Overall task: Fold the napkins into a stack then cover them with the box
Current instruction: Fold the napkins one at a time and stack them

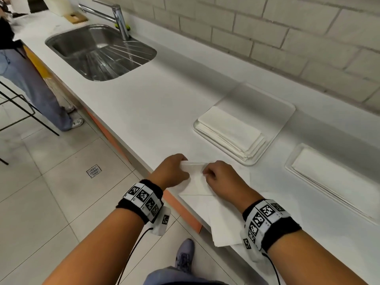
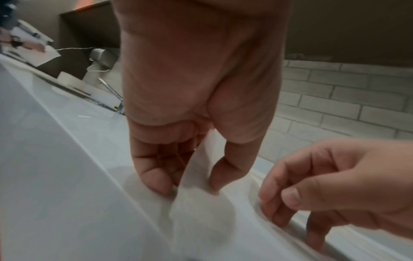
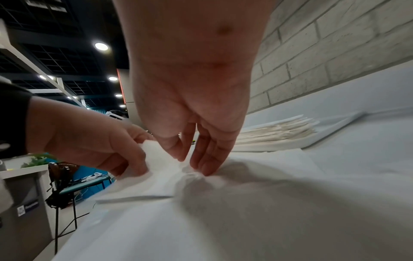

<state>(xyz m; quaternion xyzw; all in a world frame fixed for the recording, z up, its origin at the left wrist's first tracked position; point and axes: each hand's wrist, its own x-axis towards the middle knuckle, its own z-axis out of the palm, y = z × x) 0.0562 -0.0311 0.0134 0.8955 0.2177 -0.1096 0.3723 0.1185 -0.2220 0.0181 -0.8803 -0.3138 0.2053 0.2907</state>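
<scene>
A white napkin (image 1: 195, 182) lies on a pile of flat napkins (image 1: 224, 221) at the counter's front edge. My left hand (image 1: 184, 164) pinches its far left edge and lifts it, thumb on one side and fingers on the other in the left wrist view (image 2: 190, 187). My right hand (image 1: 205, 171) pinches the same edge a little to the right, thumb and fingertips meeting on the paper (image 3: 190, 164). Behind them, a stack of folded napkins (image 1: 232, 128) sits on a clear tray (image 1: 287, 120). A clear box (image 1: 298, 153) lies at the right, with white paper visible through it.
A steel sink (image 1: 98, 52) with a tap (image 1: 119, 19) is set in the white counter (image 1: 154, 103) at the far left. A brick wall (image 1: 287, 38) runs along the back. Another person (image 1: 30, 79) stands by the counter's left end.
</scene>
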